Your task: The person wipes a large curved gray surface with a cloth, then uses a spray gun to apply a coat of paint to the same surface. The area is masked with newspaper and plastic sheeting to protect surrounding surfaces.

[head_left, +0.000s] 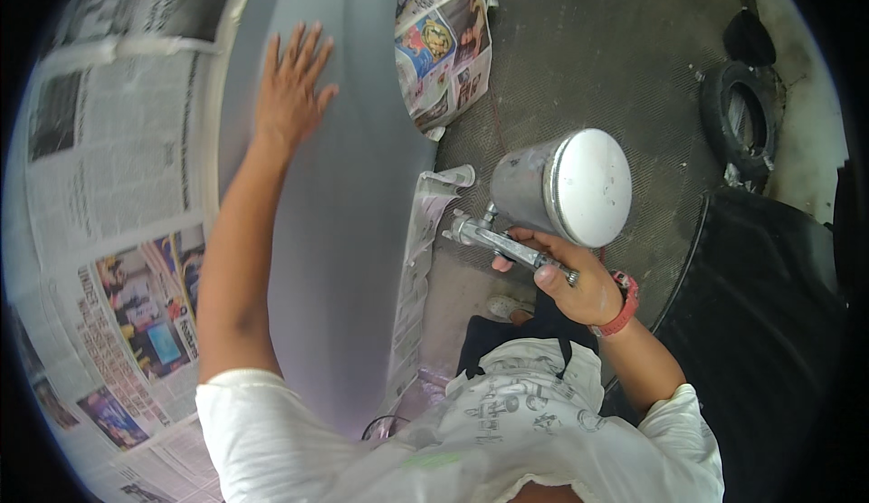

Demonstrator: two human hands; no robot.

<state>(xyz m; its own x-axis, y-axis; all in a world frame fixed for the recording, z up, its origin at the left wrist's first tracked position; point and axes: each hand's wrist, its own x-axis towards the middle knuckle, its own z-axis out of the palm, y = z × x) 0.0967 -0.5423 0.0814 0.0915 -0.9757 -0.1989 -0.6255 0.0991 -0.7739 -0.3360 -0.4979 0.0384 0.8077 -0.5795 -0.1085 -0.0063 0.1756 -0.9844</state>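
My left hand (294, 86) lies flat with its fingers spread on a smooth grey painted panel (339, 204), which looks like part of a car body. In my right hand (579, 281) is a metal spray gun (507, 245), its nozzle end pointing left toward the panel. A round silver paint cup (529, 177) with a white lid (593, 188) is fixed to the gun and tilts to the right. The right fingers wrap round the gun's body, partly hidden behind it. A gap separates the nozzle from the panel.
Newspaper sheets (118, 168) mask the surface left of the panel. More newspaper (448, 55) covers a wheel area at its far right, and a strip (421, 249) runs along its lower edge. A tyre (742, 123) and a black sheet (751, 322) lie at the right on the floor (579, 50).
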